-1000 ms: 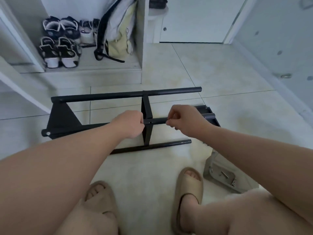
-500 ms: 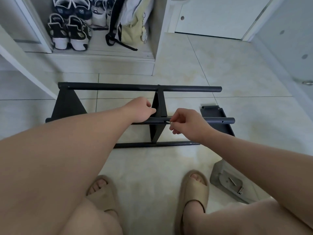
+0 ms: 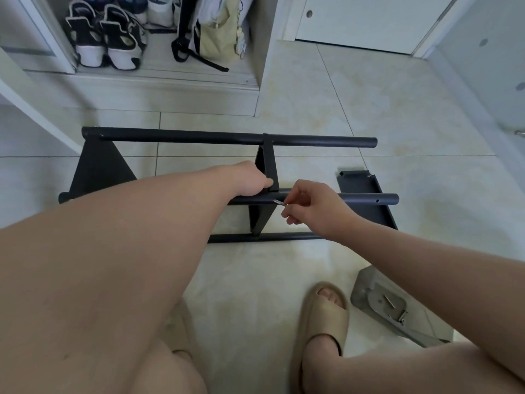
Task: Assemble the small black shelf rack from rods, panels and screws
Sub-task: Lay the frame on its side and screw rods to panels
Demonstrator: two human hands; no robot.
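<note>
- Here we are at the middle joint. Our left hand [image 3: 251,180] wraps the black metal middle rod [image 3: 366,199] just beside the upright black centre panel [image 3: 267,169], thumb against the panel's edge.
- Our right hand [image 3: 311,207] pinches a thin silver metal piece [image 3: 277,203] between thumb and forefinger, its tip touching the rod's near side. It could be a screw or a small key; it is too small for us to tell.
- As we read it, the step is fixing the panel to the rod. We want the piece square to the rod and fed straight into its hole, with the left hand stopping the rod from rolling. Turn lightly first — tighten only once it bites.
- The small black shelf rack [image 3: 199,136] lies mid-way across the pale tiled floor [image 3: 397,123], its far rod towards the cupboard step [image 3: 142,92]. Its long axis runs left to right — the free rod ends point right, and the triangular black end panel [image 3: 96,169] closes the left.
- A loose flat black panel [image 3: 363,186] lies by the middle rod's right end, and a grey plastic bag of hardware [image 3: 377,302] sits near the floor's near right edge.
</note>
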